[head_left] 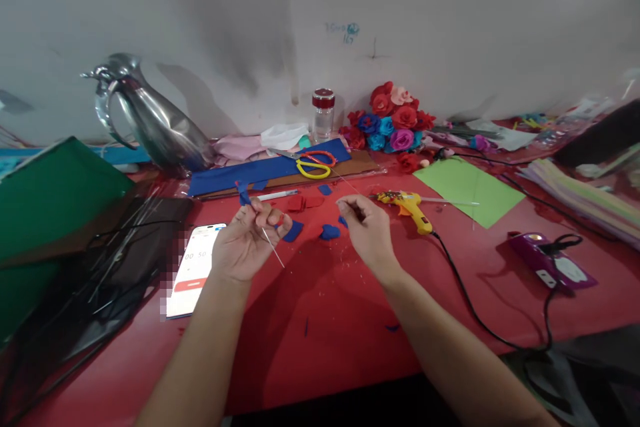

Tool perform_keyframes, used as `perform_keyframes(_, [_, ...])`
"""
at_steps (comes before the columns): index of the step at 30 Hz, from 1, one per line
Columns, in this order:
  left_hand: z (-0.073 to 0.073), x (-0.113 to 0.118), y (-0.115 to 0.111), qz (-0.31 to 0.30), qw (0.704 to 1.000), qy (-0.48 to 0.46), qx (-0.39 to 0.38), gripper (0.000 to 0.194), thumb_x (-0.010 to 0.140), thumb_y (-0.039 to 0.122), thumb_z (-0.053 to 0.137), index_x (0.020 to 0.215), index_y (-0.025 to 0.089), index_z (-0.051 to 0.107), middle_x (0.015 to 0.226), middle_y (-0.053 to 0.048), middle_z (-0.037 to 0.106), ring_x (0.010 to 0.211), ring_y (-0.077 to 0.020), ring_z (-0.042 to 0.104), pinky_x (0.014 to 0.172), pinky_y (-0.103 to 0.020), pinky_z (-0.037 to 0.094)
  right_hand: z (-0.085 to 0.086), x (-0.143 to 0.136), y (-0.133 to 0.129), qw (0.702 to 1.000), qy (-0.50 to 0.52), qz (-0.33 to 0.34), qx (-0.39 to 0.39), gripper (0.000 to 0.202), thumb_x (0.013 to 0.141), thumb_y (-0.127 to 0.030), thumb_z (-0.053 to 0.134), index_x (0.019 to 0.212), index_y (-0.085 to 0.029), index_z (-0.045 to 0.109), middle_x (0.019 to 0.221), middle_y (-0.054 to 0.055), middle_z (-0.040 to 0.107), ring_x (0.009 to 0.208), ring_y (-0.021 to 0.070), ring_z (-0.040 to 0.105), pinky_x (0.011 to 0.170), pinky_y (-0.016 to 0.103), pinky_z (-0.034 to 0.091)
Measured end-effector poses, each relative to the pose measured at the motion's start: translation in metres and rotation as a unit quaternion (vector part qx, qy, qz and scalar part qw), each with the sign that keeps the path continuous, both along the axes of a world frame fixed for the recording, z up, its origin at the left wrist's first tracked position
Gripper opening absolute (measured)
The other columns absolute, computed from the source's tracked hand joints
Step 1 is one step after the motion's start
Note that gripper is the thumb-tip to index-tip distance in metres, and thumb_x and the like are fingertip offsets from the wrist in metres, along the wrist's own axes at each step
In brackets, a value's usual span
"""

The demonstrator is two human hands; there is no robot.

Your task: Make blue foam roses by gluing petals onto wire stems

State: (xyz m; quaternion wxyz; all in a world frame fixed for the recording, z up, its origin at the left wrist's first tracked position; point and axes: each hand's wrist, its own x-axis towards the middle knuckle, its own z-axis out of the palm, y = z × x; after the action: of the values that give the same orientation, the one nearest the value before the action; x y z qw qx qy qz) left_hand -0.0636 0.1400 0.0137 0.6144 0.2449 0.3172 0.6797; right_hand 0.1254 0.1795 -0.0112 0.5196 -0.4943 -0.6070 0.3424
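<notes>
Red tabletop (pixel 345 340): one yellow glue gun (pixel 411 207). Left of gun: left hand (pixel 243 240), fingers clamped on one white stem (pixel 273 247) and one blue strip (pixel 243 194); right hand (pixel 369 230), nearer gun, fingertips together, contents unclear. Behind-left of gun: scissors (pixel 300 162), one pair.

The lit screen of the phone (pixel 191 270) shows the digits 00 and 50; the label on its red button (pixel 193 285) is too small to read. On the wall (pixel 425 13), blue handwriting (pixel 345 32) appears to read 167 below a smudged, unclear line.
</notes>
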Motion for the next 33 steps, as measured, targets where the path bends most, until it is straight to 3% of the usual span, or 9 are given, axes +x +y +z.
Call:
perform_keyframes(7, [-0.002,0.001,0.000,-0.001,1.000,-0.024,0.018,0.016,0.073,0.027,0.072,0.061,0.024,0.062,0.050,0.004,0.045,0.055,-0.0123,0.048,0.072,-0.034,0.048,0.005,0.007,0.002,0.997,0.047,-0.051,0.030,0.018,0.084,-0.035,0.054,0.077,-0.020,0.061,0.068,0.000,0.056,0.065,0.0135,0.050,0.062,0.026,0.041])
perform_keyframes(12, [0.007,-0.009,-0.008,0.035,0.976,-0.163,0.142,0.023,0.066,0.017,0.081,0.062,0.025,0.059,0.046,0.012,0.050,0.050,-0.0054,0.050,0.070,-0.024,0.047,0.000,0.018,0.016,0.990,0.101,-0.094,0.014,0.021,0.084,-0.037,0.053,0.082,-0.019,0.061,0.067,-0.001,0.052,0.059,0.0125,0.045,0.058,0.027,0.039])
perform_keyframes(16, [0.009,-0.015,-0.011,-0.005,0.962,-0.200,0.186,0.032,0.054,0.015,0.088,0.063,0.023,0.059,0.045,0.015,0.051,0.051,-0.0018,0.051,0.072,-0.021,0.047,-0.003,0.019,0.018,0.992,-0.071,-0.098,0.036,0.018,0.079,-0.026,0.057,0.092,-0.020,0.067,0.094,0.008,0.063,0.089,0.0228,0.056,0.082,0.040,0.043])
perform_keyframes(19, [0.005,-0.008,-0.007,-0.066,0.987,-0.093,0.112,0.026,0.056,0.021,0.088,0.063,0.021,0.063,0.047,0.009,0.052,0.054,-0.0062,0.052,0.069,-0.025,0.048,-0.001,0.015,0.013,0.969,-0.206,-0.107,0.081,0.031,0.072,-0.013,0.057,0.100,-0.022,0.069,0.115,0.012,0.061,0.112,0.0304,0.049,0.097,0.050,0.035])
perform_keyframes(21, [0.000,0.001,-0.005,-0.098,0.993,-0.013,0.067,0.025,0.056,0.028,0.088,0.062,0.020,0.065,0.049,0.005,0.051,0.056,-0.0100,0.051,0.069,-0.030,0.049,0.000,0.010,0.007,0.975,-0.195,-0.055,0.091,0.032,0.074,-0.009,0.050,0.097,-0.022,0.069,0.106,0.010,0.065,0.105,0.0274,0.054,0.094,0.046,0.039])
perform_keyframes(24, [-0.008,0.014,-0.004,-0.116,0.992,0.014,0.048,0.026,0.057,0.037,0.086,0.062,0.022,0.066,0.048,0.004,0.046,0.056,-0.0123,0.048,0.069,-0.034,0.048,-0.002,-0.003,-0.006,0.982,-0.113,0.147,0.046,0.038,0.072,-0.007,0.048,0.103,-0.023,0.065,0.089,0.005,0.066,0.074,0.0176,0.060,0.073,0.032,0.048])
perform_keyframes(28, [-0.010,0.016,-0.006,-0.135,0.990,0.008,0.045,0.029,0.055,0.039,0.086,0.057,0.023,0.062,0.046,0.004,0.039,0.054,-0.0132,0.044,0.067,-0.036,0.047,-0.012,-0.020,-0.022,0.926,-0.073,0.368,-0.046,0.029,0.075,-0.015,0.055,0.102,-0.022,0.060,0.072,-0.002,0.061,0.058,0.0129,0.054,0.055,0.023,0.043])
perform_keyframes(30, [-0.007,0.009,-0.007,-0.110,0.992,-0.010,0.056,0.030,0.054,0.038,0.086,0.055,0.024,0.060,0.045,0.005,0.037,0.052,-0.0122,0.043,0.065,-0.034,0.047,-0.016,-0.023,-0.022,0.932,-0.078,0.352,-0.043,0.012,0.083,-0.019,0.049,0.085,-0.020,0.060,0.066,-0.002,0.058,0.059,0.0128,0.052,0.056,0.023,0.041])
perform_keyframes(33, [0.002,-0.006,-0.006,-0.035,0.995,-0.047,0.076,0.027,0.056,0.032,0.086,0.056,0.025,0.060,0.044,0.007,0.036,0.049,-0.0095,0.042,0.061,-0.028,0.048,-0.015,-0.014,-0.009,0.972,-0.080,0.217,-0.042,0.024,0.090,-0.028,0.039,0.075,-0.021,0.057,0.064,-0.001,0.055,0.059,0.0135,0.050,0.057,0.023,0.038])
